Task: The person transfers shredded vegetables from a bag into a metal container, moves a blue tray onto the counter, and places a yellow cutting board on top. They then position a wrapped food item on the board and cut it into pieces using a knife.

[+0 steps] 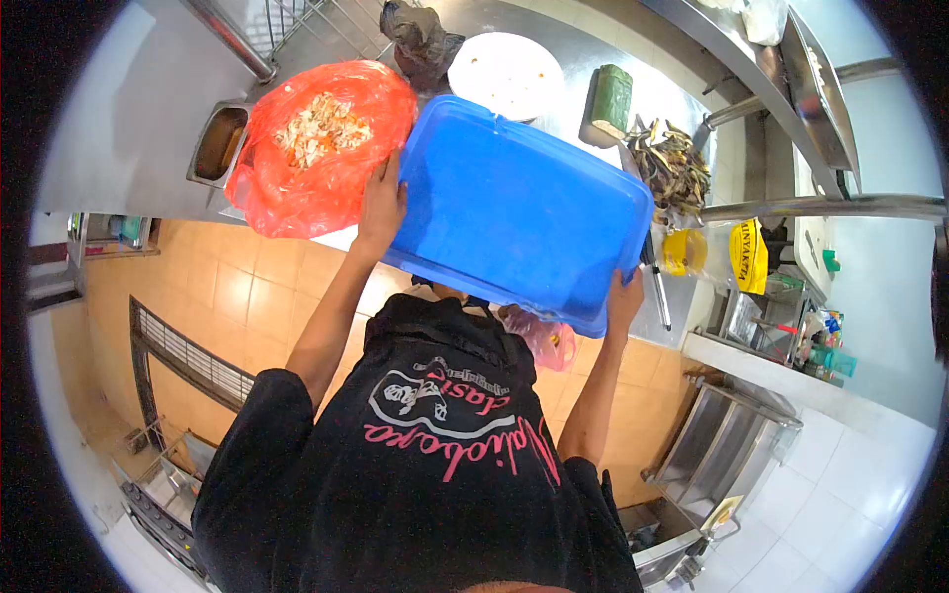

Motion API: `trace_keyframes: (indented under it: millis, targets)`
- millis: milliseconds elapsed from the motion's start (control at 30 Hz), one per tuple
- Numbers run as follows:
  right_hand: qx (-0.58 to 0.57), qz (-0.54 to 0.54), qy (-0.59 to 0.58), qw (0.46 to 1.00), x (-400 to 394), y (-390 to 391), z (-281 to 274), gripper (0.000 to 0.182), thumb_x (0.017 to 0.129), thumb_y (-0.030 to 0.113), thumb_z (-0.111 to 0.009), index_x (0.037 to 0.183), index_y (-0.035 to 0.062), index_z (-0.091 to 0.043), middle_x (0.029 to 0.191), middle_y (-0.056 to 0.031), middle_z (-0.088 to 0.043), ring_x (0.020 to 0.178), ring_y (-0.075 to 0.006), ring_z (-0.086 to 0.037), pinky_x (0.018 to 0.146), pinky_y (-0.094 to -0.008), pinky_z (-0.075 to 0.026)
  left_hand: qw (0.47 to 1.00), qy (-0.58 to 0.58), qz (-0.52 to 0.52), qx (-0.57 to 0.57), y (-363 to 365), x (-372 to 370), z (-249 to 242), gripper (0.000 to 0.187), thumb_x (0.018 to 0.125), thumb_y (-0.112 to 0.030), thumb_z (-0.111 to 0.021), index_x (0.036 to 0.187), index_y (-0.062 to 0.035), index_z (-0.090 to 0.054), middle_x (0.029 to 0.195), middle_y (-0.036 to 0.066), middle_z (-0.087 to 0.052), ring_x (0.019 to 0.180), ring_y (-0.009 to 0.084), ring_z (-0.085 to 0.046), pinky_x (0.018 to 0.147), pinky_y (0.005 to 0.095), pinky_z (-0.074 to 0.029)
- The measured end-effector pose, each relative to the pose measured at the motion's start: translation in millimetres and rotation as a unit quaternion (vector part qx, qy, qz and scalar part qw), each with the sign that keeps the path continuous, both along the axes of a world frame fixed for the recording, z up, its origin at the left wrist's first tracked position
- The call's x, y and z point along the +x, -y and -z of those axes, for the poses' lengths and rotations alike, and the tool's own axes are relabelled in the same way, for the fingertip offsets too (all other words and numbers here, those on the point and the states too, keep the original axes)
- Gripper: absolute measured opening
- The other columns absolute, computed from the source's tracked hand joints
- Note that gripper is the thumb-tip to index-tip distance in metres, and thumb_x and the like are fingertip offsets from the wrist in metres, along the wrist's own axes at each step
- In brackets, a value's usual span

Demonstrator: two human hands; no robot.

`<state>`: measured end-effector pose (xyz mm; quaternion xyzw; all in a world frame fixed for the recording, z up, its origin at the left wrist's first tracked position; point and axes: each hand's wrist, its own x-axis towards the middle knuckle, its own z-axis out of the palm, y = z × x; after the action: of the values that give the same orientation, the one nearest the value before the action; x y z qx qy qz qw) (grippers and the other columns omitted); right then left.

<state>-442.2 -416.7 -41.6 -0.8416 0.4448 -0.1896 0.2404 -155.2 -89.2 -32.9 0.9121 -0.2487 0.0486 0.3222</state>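
Both hands grip a blue rectangular plastic tray (pixel 524 212), tilted over the front of the metal worktop. My left hand (pixel 381 210) is closed on its left edge, close to a red plastic bag (pixel 262 198). Pale shredded food with orange bits (pixel 323 128) lies in the open bag. My right hand (pixel 622 304) is closed on the lower right corner of the tray. Just right of that hand lies a knife (pixel 660 296). The tray hides part of the worktop behind it.
Behind the tray are a round white plate (pixel 505 77) with crumbs, a dark plastic bag (pixel 420 42) and a green block (pixel 610 99). To the right are dark peelings (pixel 672 168) and a yellow pouch (pixel 748 255). A metal shelf rail (pixel 825 208) juts in there.
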Motion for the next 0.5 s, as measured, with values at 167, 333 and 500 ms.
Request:
trace_keyframes:
  millis: [167,333,500]
  targets:
    - [0.031,-0.018,0.029,0.999,2,5,1,0.033,0.084,0.014,-0.06,0.112,-0.0036,-0.054,0.099,-0.023,-0.062,0.093,-0.0395,-0.06,0.083,-0.0435,-0.046,0.998,-0.054,-0.012,-0.002,1,7,-2,0.056,0.081,-0.001,-0.056,0.135,-0.0004,-0.042,0.112,0.026,-0.054,0.102,0.0399,-0.053,0.091,0.044,-0.043]
    - [0.045,-0.027,0.007,0.999,-2,7,-31,0.031,0.086,0.014,-0.058,0.11,-0.0056,-0.054,0.102,-0.0253,-0.06,0.095,-0.0382,-0.059,0.084,-0.0412,-0.044,0.991,-0.111,-0.04,-0.066,1,1,-43,0.051,0.08,-0.005,-0.055,0.131,-0.0018,-0.048,0.107,0.025,-0.056,0.093,0.0354,-0.056,0.085,0.0423,-0.046]
    - [0.033,-0.087,0.087,0.992,7,10,-69,0.036,0.088,0.017,-0.057,0.113,-0.0079,-0.053,0.102,-0.0217,-0.061,0.094,-0.0318,-0.058,0.085,-0.0388,-0.044,0.986,-0.098,0.003,-0.131,-23,7,-59,0.051,0.083,-0.009,-0.057,0.133,-0.0039,-0.047,0.119,0.021,-0.054,0.107,0.0284,-0.056,0.093,0.0355,-0.045]
